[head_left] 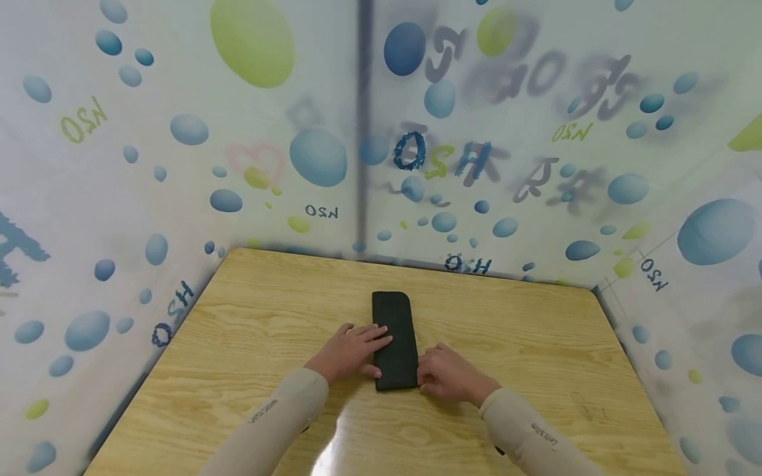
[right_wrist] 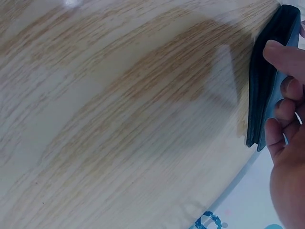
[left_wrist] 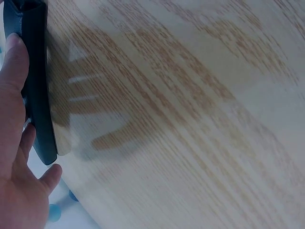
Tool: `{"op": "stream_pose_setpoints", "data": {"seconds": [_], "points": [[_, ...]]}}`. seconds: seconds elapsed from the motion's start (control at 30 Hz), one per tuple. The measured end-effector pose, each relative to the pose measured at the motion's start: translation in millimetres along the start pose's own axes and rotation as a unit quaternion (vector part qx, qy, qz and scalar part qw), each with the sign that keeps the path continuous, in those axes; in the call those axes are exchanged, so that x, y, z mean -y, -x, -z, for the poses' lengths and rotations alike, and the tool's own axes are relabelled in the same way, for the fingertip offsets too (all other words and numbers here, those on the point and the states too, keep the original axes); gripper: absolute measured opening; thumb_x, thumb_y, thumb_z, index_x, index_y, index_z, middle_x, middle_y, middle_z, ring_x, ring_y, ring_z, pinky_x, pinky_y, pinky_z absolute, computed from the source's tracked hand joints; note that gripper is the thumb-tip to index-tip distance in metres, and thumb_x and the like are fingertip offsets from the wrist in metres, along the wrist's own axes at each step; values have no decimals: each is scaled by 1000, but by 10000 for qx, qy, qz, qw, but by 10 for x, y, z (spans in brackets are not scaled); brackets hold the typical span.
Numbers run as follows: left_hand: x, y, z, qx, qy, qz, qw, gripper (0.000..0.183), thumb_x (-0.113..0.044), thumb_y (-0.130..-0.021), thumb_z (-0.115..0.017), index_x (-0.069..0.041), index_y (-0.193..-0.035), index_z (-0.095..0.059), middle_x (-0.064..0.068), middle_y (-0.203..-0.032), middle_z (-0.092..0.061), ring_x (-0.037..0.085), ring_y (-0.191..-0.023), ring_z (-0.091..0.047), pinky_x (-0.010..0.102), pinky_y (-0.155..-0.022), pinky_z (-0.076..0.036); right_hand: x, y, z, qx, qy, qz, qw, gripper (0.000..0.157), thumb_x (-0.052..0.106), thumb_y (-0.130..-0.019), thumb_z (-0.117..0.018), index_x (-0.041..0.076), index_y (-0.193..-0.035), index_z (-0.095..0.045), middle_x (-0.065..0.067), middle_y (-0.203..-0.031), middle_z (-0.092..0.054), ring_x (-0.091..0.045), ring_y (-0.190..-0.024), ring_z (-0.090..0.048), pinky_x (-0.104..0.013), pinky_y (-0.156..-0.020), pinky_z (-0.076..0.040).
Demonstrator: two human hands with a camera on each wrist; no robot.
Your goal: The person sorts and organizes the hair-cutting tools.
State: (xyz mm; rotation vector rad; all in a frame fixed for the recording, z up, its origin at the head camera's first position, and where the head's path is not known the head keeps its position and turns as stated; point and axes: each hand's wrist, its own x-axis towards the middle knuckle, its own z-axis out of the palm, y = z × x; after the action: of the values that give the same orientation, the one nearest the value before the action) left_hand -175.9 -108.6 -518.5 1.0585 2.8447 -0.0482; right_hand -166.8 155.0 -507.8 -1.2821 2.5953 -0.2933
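Note:
A long, flat black folded case [head_left: 397, 360] with a rounded far corner lies on the wooden table, its length pointing away from me. My left hand [head_left: 351, 352] rests on its left side, the fingers fairly straight across the top and the thumb at the left edge. In the left wrist view, the thumb touches the dark side of the case [left_wrist: 37, 90]. At the lower right edge my right hand [head_left: 449, 373] has its fingers curled and pinches the case. Layered edges of the case [right_wrist: 259, 81] show in the right wrist view, with the thumb on them.
The light wooden table [head_left: 238, 330] reaches back to walls [head_left: 321, 231] printed with blue and green dots and lettering. A bright reflection lies on the tabletop near the front. Table edges run along the left, back and right.

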Motion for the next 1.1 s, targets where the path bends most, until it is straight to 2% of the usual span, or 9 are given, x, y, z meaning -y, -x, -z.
{"op": "stream_pose_setpoints", "data": {"seconds": [0.33, 0.43, 0.67, 0.83, 1.0, 1.1], "points": [[-12, 6, 25, -6, 91, 7, 10000, 72, -63, -89, -51, -30, -151, -37, -7, -158, -35, 16, -145, -35, 52, -110, -38, 45, -34, -42, 185, 9, -1, 9998, 10, 25, -87, -74, 25, -77, -71, 18, -70, -49, 0, -70, -41, -26, -80, -38], [-13, 3, 30, 13, 118, 9, 9999, 72, -63, -89, -52, -30, -151, -37, -6, -158, -35, 17, -145, -35, 53, -110, -38, 72, -45, -37, 256, 7, -53, 9997, 9, 26, -87, -73, 25, -78, -71, 18, -70, -49, 0, -70, -42, -25, -79, -37], [-4, 2, 23, -8, 175, -10, 9998, 72, -63, -89, -52, -29, -151, -37, -5, -158, -35, 17, -145, -36, 54, -110, -38, 95, -75, -76, 218, 105, 128, 9996, 9, 28, -87, -74, 25, -79, -72, 16, -71, -49, 0, -69, -42, -23, -78, -35], [-7, 5, 21, -16, 201, -3, 9998, 72, -63, -89, -52, -29, -151, -37, -5, -158, -35, 18, -145, -36, 54, -110, -38, 100, -74, -82, 218, 70, 50, 9997, 9, 27, -87, -73, 25, -78, -72, 16, -70, -48, -1, -68, -41, -23, -76, -33], [-28, 7, 26, -81, 135, 24, 9999, 73, -63, -88, -52, -29, -151, -37, -4, -158, -36, 18, -144, -37, 53, -109, -39, 63, -59, -99, 95, 139, 16, 9999, 9, 26, -86, -74, 26, -77, -71, 17, -71, -49, -1, -70, -43, -23, -76, -35], [-47, 4, 12, -254, 4, 44, 9997, 73, -66, -87, -51, -29, -150, -40, -4, -155, -40, 19, -141, -42, 51, -106, -42, 29, -40, -96, -146, 160, 103, 9997, 10, 23, -84, -74, 26, -75, -70, 17, -70, -51, 1, -69, -44, -24, -76, -38]]}}
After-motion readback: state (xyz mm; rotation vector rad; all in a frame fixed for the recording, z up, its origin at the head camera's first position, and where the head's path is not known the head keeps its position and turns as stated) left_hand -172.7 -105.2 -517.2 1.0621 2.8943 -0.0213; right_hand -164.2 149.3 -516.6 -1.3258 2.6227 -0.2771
